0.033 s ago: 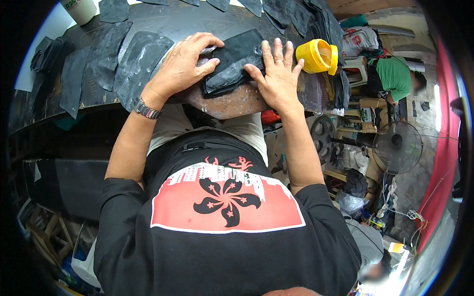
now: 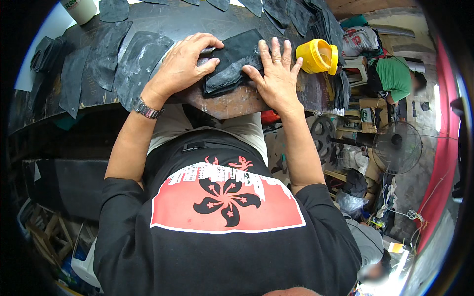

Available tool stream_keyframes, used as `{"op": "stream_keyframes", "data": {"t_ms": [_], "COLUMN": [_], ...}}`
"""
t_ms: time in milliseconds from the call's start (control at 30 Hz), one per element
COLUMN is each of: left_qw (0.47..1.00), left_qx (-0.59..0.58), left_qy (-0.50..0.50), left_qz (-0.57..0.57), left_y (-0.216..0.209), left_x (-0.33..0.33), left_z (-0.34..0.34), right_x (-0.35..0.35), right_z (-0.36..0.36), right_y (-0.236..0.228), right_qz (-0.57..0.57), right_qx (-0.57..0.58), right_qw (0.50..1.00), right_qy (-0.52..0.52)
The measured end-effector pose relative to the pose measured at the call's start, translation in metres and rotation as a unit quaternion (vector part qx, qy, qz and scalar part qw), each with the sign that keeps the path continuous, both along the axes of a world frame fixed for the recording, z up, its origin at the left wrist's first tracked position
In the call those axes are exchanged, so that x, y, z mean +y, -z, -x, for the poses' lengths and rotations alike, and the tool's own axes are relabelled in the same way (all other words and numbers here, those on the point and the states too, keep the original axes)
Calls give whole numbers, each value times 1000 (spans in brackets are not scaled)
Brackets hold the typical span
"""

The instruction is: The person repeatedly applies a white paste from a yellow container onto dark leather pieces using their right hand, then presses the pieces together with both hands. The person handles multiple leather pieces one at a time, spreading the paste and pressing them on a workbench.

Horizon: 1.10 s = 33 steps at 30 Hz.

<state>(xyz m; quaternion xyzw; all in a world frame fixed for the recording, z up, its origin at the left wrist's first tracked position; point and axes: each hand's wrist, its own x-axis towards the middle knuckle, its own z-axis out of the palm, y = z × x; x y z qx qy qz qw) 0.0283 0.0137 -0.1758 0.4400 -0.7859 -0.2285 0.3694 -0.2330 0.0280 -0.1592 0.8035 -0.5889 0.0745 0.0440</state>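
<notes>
While the left hand arches loosely and the right hand splays, black material lies between.

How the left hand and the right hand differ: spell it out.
The left hand has its fingers bent; the right hand has its fingers straighter and spread. The left hand's wrist wears a watch; the right hand's is bare. The left hand is at the left side of the dark piece, the right hand at its right side. Both show their backs.
</notes>
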Motion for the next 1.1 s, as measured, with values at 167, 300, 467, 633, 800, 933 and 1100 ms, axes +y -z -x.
{"op": "stream_keyframes", "data": {"t_ms": [167, 300, 467, 633, 800, 933, 1100], "left_qw": [999, 1000, 1000, 1000, 999, 999, 992], "left_qx": [33, 5, -11, 9, -10, 38, 120], "left_qy": [1, 6, 1, 3, 0, 16, -13], "left_qz": [17, -4, 24, 21, 41, -6, -30], "left_y": [3, 2, 2, 5, 5, 1, 0], "left_x": [-7, -7, -5, -5, -5, -6, -3], "left_z": [1, -2, -1, -1, -1, -2, 4], "right_x": [7, 3, -19, -24, -27, -37, -48], "right_z": [-15, -10, 6, -4, -7, -7, -10], "right_y": [-5, -17, -20, 1, -2, -7, -11], "right_qz": [-22, -126, -88, -43, -15, -21, -45], "right_qx": [12, -126, -280, -64, 9, 41, 42], "right_qw": [995, 973, 953, 997, 1000, 999, 996], "right_qy": [-94, -147, -77, -4, 7, -29, -61]}}
